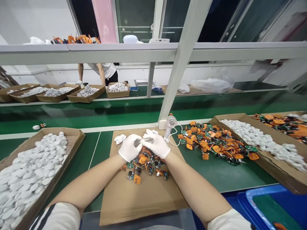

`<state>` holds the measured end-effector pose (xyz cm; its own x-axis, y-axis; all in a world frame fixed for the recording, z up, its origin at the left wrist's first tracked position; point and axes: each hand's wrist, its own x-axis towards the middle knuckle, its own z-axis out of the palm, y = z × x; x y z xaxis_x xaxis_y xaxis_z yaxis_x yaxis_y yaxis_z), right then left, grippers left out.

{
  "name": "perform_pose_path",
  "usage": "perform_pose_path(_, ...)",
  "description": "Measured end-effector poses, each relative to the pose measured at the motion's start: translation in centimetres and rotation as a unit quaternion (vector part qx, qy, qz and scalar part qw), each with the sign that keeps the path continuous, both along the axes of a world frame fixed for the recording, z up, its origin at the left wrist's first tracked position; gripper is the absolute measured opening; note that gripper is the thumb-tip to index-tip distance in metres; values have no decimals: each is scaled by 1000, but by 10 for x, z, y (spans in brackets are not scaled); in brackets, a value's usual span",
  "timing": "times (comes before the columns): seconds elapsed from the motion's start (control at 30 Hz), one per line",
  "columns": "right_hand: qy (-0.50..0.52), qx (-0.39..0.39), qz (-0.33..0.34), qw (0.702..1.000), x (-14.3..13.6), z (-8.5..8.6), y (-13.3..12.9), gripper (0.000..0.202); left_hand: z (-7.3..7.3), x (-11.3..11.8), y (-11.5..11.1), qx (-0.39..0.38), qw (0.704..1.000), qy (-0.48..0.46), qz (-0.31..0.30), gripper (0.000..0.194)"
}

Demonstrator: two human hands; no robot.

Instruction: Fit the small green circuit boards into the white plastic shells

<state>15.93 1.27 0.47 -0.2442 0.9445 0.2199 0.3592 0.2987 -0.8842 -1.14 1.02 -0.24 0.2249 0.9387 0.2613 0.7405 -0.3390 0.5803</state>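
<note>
My left hand point(129, 147) and right hand point(156, 145), both in white gloves, meet at the centre of the frame above a cardboard sheet point(141, 198) on the green worktop point(211, 172). Both grips are curled shut around a small grey part point(138, 142) pinched between the fingertips; what exactly it is I cannot tell.

Directly beneath my hands lies a small heap of orange-and-green circuit pieces point(146, 166), touching the sheet. Just above my hands sit a few loose white shells point(120, 138). A small white fan point(170, 124) stands just to the upper right, its cord looping across the worktop. A bigger pile of orange circuit pieces point(216, 143) spreads to the right. A cardboard tray of white shells point(26, 172) fills the lower left; another tray point(263, 140) runs along the right edge. A blue bin point(263, 198) occupies the lower right corner. Beyond a white post point(182, 60), another person point(103, 72) stands by more trays at upper left.
</note>
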Motion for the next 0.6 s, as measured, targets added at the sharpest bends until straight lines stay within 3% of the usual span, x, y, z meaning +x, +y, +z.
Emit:
perform_pose_path(0.17,116,-56,2,992,-5,-1,0,12,1,-3,-2,11,1000,2,11,13)
perform_pose_path(0.37,180,-48,-76,980,4,-9,13,22,-3,-10,9,0,1000,-2,30,13)
perform_pose_path(0.5,217,-48,-103,970,7,-15,17,25,-6,-6,23,-23,1000,-13,-1,13)
perform_pose_path(0.6,227,-51,-95,968,3,-15,16,24,3,-4,25,-39,998,-48,-13,19)
